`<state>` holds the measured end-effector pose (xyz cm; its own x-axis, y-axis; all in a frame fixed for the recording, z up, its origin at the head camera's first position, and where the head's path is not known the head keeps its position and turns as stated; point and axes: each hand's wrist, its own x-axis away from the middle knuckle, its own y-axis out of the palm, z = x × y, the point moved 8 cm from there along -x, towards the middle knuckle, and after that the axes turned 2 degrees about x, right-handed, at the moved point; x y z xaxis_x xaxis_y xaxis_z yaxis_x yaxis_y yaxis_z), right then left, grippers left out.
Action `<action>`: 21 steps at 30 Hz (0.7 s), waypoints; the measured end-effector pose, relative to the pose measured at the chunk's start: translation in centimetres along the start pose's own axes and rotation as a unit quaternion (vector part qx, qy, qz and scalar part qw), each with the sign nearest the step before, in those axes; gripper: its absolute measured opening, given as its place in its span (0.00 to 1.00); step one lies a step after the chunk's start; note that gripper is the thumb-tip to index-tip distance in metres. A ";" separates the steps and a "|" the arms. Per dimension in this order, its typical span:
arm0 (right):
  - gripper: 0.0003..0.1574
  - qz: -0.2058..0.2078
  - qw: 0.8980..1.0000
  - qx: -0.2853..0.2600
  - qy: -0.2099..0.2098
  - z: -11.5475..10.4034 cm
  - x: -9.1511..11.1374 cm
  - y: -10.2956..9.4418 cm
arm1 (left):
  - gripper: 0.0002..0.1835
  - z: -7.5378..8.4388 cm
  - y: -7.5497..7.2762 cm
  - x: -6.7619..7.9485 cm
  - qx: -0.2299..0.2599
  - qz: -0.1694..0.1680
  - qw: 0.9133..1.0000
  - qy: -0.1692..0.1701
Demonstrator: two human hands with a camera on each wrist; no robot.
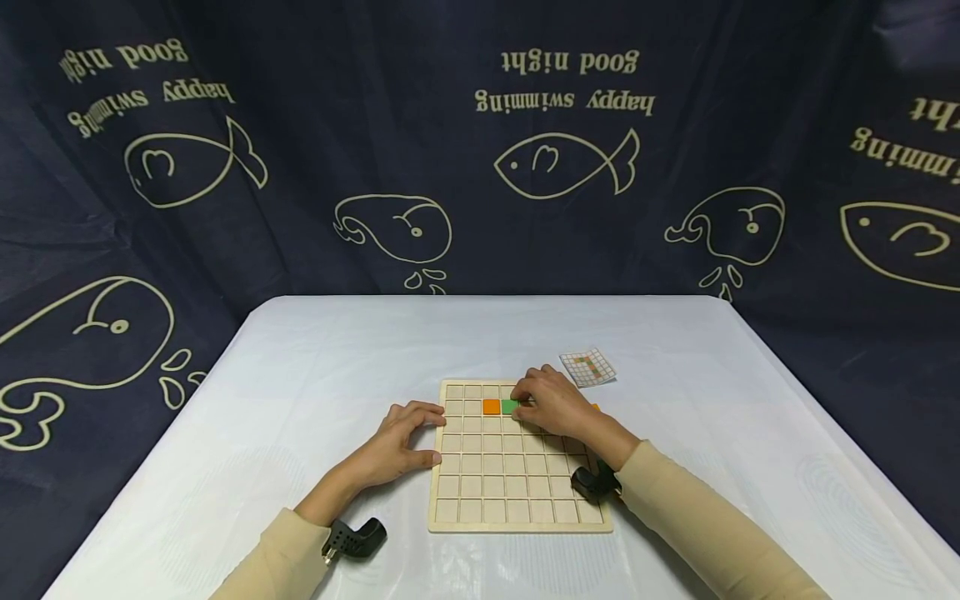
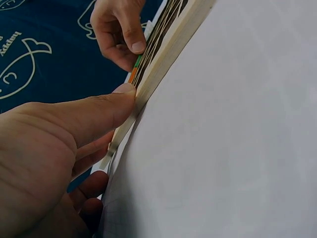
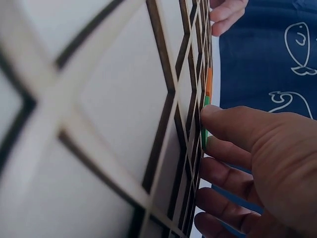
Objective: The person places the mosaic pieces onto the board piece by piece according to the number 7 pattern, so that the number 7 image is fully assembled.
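Note:
A square wooden grid board [image 1: 482, 486] lies on the table. My right hand [image 1: 553, 403] is over its far part and pinches a green tile [image 1: 509, 407] between thumb and forefinger. Directly left of that tile, an orange tile [image 1: 491, 407] sits in a cell of the same row. My left hand [image 1: 393, 446] rests at the board's left edge, thumb and fingertips touching the rim, fingers spread. In the right wrist view the thumb and forefinger meet the green tile [image 3: 206, 119] at the board's surface. A sliver of orange [image 1: 597, 407] shows beyond my right wrist, mostly hidden.
A small pattern card [image 1: 588, 367] with a coloured grid lies beyond the board's far right corner. The white-covered table [image 1: 360, 350] extends around the board. Behind it hangs a dark blue cloth [image 1: 300, 100] with fish and whale drawings.

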<state>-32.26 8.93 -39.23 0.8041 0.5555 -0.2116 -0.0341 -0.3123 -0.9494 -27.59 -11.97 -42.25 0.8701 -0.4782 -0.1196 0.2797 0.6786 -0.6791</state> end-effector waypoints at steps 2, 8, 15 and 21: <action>0.12 0.000 1.000 -0.002 -0.001 0.0 0.0 0.0 | 0.25 0.0 0.0 0.0 -0.001 0.000 1.000 0.001; 0.12 0.000 1.000 -0.003 -0.002 0.0 0.0 0.0 | 0.25 0.1 0.0 0.0 -0.003 0.001 1.000 0.002; 0.14 0.000 1.000 -0.004 0.010 0.1 0.0 0.0 | 0.25 -0.1 0.0 0.0 0.007 -0.002 1.000 -0.007; 0.16 0.003 1.000 -0.013 0.018 0.1 0.2 -0.3 | 0.25 -0.1 0.1 0.0 0.010 -0.002 1.000 -0.007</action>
<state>-32.20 9.22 -39.06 0.8246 0.5258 -0.2087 -0.0242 -0.3357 -0.9416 -27.61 -11.98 -42.39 0.8745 -0.4734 -0.1054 0.2915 0.6868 -0.6658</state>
